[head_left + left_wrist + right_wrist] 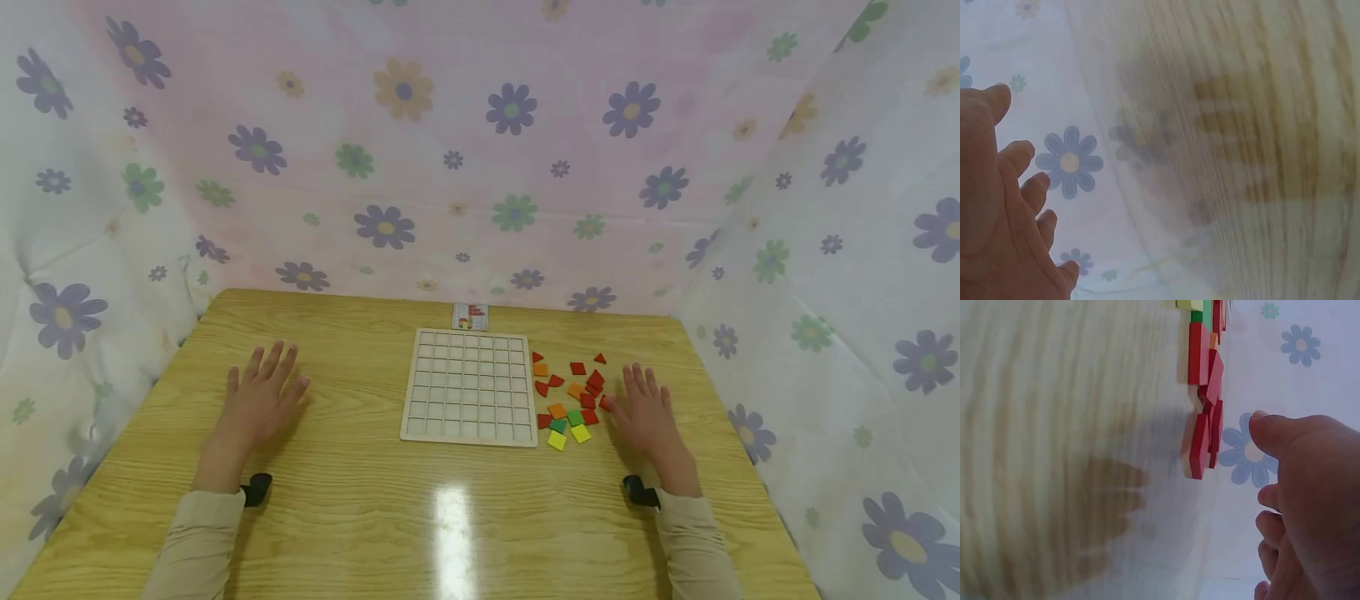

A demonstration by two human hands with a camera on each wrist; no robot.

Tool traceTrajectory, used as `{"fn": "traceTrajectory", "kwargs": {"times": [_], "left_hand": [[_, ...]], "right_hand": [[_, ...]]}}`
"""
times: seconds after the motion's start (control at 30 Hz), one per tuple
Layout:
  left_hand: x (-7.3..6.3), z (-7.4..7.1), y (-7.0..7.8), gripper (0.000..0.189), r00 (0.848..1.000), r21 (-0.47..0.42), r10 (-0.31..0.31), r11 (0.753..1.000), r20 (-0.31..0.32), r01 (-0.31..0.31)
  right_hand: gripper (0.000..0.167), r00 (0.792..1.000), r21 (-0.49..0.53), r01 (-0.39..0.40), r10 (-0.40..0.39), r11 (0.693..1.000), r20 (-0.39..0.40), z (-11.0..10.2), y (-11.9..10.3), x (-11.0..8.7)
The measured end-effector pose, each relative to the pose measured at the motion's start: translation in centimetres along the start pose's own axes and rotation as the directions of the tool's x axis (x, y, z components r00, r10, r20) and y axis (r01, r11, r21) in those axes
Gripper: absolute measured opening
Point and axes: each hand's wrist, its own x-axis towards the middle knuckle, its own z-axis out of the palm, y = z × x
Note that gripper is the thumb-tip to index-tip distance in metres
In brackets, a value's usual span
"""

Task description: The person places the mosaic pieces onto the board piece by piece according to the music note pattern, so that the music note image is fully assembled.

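Presently, the small colored pieces (587, 401) lie loose on the table (337, 517), right of its middle, between the board (471, 385) and the right hand (648, 414). I judge them light, stiff and smooth, perhaps of wood, so they should slide easily and are not very fragile; the good place for taking hold is two opposite side edges, between thumb and fingertip, as the flat faces offer little to grip. The right hand has its fingers loosely extended and holds nothing; its thumb is near the outermost red piece (604, 403), but whether they touch I cannot tell surely. The left hand (258, 408), toward the table's left edge, is also spread and holds nothing. Several red pieces are crowded and seem to overlap, which may hinder a clean pinch. The pale board, with its grid, has a raised rim, which would probably stop a piece pushed flat against it. Just beyond it, at the table's far edge, is a small printed card (470, 317), and behind hangs a flowered cloth (450, 179).
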Motion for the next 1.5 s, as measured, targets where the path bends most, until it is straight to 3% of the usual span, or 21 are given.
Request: {"fn": "traceTrajectory", "kwargs": {"times": [0.27,0.43,0.73,1.07,1.5], "left_hand": [[-0.1,0.9,0.7,0.072,0.999,-0.021,0.052,0.998,0.006,-0.052],[-0.3,1.5,1.2,0.070,0.996,-0.011,0.082,0.997,0.024,-0.081],[-0.8,2.1,2.8,0.064,0.988,-0.038,0.149,0.988,0.028,-0.148],[-0.5,2.8,4.2,0.061,0.978,-0.004,0.204,0.979,0.039,-0.204],[0.1,3.8,5.2,0.058,0.969,0.006,0.243,0.970,0.032,-0.243]], "right_hand": [[0.067,0.995,0.136,0.093,-0.088,0.986,-0.043,1.1,-0.3,0.1],[0.062,0.992,0.213,0.114,-0.099,0.970,-0.082,1.4,-0.6,0.2],[0.056,0.995,0.286,0.032,-0.004,0.958,-0.097,1.9,-1.0,1.1],[0.046,0.989,0.308,0.056,-0.009,0.950,-0.150,2.3,-1.3,2.2],[0.042,0.991,0.332,0.003,0.040,0.943,-0.125,2.3,-1.5,2.6]]}}
